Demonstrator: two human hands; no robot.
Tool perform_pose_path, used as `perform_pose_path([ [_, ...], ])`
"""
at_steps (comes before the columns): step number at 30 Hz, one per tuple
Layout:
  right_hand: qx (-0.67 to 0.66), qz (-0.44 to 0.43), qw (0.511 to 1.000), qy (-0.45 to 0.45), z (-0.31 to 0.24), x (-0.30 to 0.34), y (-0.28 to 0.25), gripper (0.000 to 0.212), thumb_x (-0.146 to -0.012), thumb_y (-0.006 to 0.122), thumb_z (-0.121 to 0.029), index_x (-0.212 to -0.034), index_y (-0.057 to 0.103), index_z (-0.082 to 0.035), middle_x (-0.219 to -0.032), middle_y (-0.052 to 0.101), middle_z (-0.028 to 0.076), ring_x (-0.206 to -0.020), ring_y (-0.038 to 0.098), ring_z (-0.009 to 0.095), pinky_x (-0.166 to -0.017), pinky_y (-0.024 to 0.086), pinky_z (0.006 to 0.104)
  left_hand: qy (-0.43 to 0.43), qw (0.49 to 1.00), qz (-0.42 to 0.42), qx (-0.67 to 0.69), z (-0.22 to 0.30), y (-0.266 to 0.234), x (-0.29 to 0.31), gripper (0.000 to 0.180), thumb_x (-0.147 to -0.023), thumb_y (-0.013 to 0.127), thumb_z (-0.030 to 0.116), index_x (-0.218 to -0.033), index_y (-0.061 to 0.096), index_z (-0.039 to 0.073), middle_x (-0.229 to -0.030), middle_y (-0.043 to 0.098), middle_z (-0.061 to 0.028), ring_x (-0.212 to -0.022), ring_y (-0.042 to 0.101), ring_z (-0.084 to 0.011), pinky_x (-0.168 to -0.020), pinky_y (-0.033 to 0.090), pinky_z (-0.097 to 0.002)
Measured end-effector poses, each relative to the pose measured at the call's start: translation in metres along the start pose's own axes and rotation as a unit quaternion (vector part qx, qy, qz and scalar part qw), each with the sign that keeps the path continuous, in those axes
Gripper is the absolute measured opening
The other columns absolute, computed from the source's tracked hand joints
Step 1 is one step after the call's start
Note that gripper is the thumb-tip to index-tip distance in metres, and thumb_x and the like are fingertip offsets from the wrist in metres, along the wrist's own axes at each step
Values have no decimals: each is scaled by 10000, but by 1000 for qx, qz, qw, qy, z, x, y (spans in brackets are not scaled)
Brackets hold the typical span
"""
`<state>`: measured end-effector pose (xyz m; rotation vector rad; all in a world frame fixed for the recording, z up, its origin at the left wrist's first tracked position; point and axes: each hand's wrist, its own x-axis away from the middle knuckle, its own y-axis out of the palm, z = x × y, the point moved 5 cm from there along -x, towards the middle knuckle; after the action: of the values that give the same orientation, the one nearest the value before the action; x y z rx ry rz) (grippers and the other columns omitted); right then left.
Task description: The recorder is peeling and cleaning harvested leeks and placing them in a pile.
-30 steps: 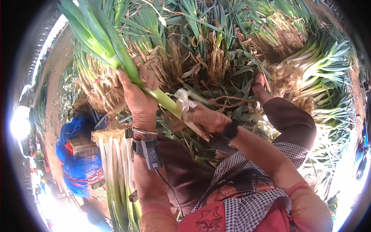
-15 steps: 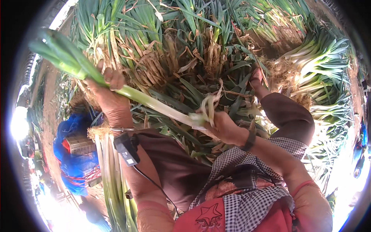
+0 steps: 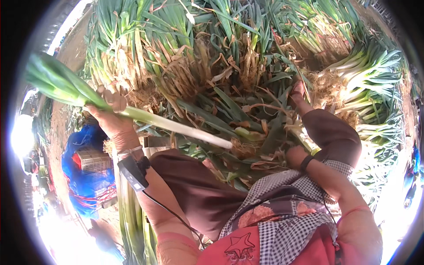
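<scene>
My left hand (image 3: 112, 115) is wrapped round a leek (image 3: 174, 127) just below its green leaves. The leek slants down to the right, its white shank smooth and bare toward the root end. Beyond my right knee-side, low over the litter, my right hand (image 3: 297, 156) is closed, apart from the leek; what its fingers hold, if anything, is hidden. Pale peeled leaf strips (image 3: 293, 126) show just above that hand. Under the leek's tip lies a heap of stripped leek leaves (image 3: 229, 106), with a tuft of roots (image 3: 245, 148).
Bundles of unpeeled leeks (image 3: 176, 66) stand along the far side. Cleaner leeks (image 3: 371, 79) are stacked at the right, roots inward. At the left is a crate (image 3: 93, 160) with blue netting (image 3: 81, 190). More peeled leeks (image 3: 128, 212) lie beside my left forearm.
My right hand has pulled away from the leek's root end, moving right and down, and the outer leaf is off the shank. My left hand has shifted slightly left with the leek.
</scene>
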<state>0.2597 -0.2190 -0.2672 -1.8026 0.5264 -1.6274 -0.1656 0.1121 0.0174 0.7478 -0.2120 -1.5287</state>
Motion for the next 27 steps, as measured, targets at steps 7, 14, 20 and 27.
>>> perform_pose_path([
  [7, -205, 416, 876, -130, -77, 42, -225, 479, -831, 571, -75, -1294, 485, 10, -1300, 505, 172, -1216, 487, 337, -1059, 383, 452, 17, 974, 226, 7, -23, -13, 33, 416, -929, 598, 509, -838, 453, 130, -683, 397, 22, -603, 379, -119, -592, 363, -278],
  [14, -88, 645, 754, -85, -115, 4, -281, 478, -860, 547, -80, -1321, 454, 10, -1370, 455, 198, -1307, 426, 349, -1152, 279, 510, -64, 942, 329, 8, -45, 21, 60, 402, -994, 515, 468, -847, 450, 99, -710, 429, 1, -671, 411, -148, -661, 400, -289],
  [20, -128, 572, 807, -79, -115, -18, -283, 392, -829, 605, -111, -1192, 500, -4, -1149, 553, 158, -1084, 567, 334, -930, 456, 449, -79, 959, 258, 82, -55, 3, 55, 503, -953, 520, 556, -773, 437, 94, -685, 421, 5, -646, 397, -154, -622, 366, -276],
  [27, -506, 160, 774, -346, -153, -35, -246, 322, -907, 690, -320, -927, 568, -23, -636, 540, 48, -588, 574, 160, -542, 458, 327, -138, 960, -66, 236, -43, 37, 35, 442, -916, 607, 527, -855, 496, 103, -595, 375, 51, -479, 316, -55, -436, 282, -222],
])
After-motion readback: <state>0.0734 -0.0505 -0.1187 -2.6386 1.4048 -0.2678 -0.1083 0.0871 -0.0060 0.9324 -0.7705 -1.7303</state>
